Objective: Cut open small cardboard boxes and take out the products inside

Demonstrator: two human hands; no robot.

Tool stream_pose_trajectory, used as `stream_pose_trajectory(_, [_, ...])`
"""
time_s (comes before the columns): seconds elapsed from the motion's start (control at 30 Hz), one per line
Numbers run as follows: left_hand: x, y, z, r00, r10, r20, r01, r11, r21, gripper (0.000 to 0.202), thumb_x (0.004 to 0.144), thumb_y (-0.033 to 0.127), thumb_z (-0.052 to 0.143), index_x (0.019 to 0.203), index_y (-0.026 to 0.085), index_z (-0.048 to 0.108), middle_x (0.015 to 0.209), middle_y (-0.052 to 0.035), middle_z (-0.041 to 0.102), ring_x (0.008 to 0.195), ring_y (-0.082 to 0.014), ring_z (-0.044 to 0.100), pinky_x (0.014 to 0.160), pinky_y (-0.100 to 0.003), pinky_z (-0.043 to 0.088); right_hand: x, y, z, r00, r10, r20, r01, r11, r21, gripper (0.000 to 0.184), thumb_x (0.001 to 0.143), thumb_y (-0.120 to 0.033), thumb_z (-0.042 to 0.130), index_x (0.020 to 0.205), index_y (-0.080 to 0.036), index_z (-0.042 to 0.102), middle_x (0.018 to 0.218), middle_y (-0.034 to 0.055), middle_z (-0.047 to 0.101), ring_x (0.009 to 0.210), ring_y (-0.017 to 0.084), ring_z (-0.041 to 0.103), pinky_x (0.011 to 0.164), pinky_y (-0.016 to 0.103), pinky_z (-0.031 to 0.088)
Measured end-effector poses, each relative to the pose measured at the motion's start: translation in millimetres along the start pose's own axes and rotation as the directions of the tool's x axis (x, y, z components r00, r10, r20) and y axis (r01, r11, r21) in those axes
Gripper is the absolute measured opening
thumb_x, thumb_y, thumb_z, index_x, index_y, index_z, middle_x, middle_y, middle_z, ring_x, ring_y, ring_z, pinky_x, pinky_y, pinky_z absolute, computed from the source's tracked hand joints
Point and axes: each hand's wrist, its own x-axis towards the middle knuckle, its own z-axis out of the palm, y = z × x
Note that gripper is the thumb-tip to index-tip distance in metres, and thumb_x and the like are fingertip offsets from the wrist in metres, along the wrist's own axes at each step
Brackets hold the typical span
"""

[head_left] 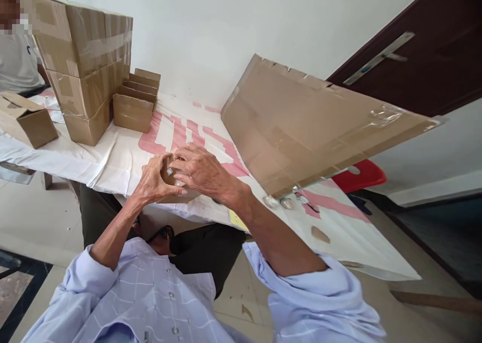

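Note:
A small brown cardboard box (176, 199) rests at the table's front edge, mostly covered by my hands. My left hand (153, 179) curls around its left side, with the thumb lying across the near edge. Over the top of the box, my right hand (198, 168) has its fingers bent inward, and the fingertips meet the box near a small whitish label (169, 171). A shiny clear bit shows by those fingertips; whether they pinch it is too small to tell.
Stacked taped cartons (85, 62) stand at the left, beside several nested open boxes (132, 109) and a closed box (28, 119). A large cardboard sheet (301, 127) leans at the right. Rolls of clear tape (286, 203) lie below it. Another person's shirt (17, 62) shows far left.

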Motion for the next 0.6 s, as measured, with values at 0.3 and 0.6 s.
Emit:
stream_pose_trajectory(0.3, [5,6,-4.8,1.0,-0.026,-0.009,0.026,1.0,-0.016,0.095,0.052,0.056,0.11,0.133,0.029,0.068,0.125,-0.0095,0.072,0.12,-0.0408,0.068,0.104,-0.056,0.053,23,-8,4,0.99,0.006,0.14,0.012,0.992,-0.126,0.022,0.104,-0.013,0.065,0.112,-0.018,0.084,0.118,0.0131,0.079,0.116,0.029,0.063,0.099,0.042,0.047])
stream_pose_trajectory(0.6, [19,17,-18.4,0.998,-0.059,-0.035,0.062,0.994,0.089,0.087,0.058,0.057,0.102,0.128,0.022,0.064,0.125,-0.0084,0.071,0.117,-0.0359,0.071,0.098,-0.047,0.061,47,-11,9,0.996,0.048,0.078,-0.042,0.996,-0.079,0.017,0.108,-0.01,0.064,0.11,-0.019,0.078,0.126,0.0049,0.079,0.123,0.023,0.065,0.112,0.04,0.047])
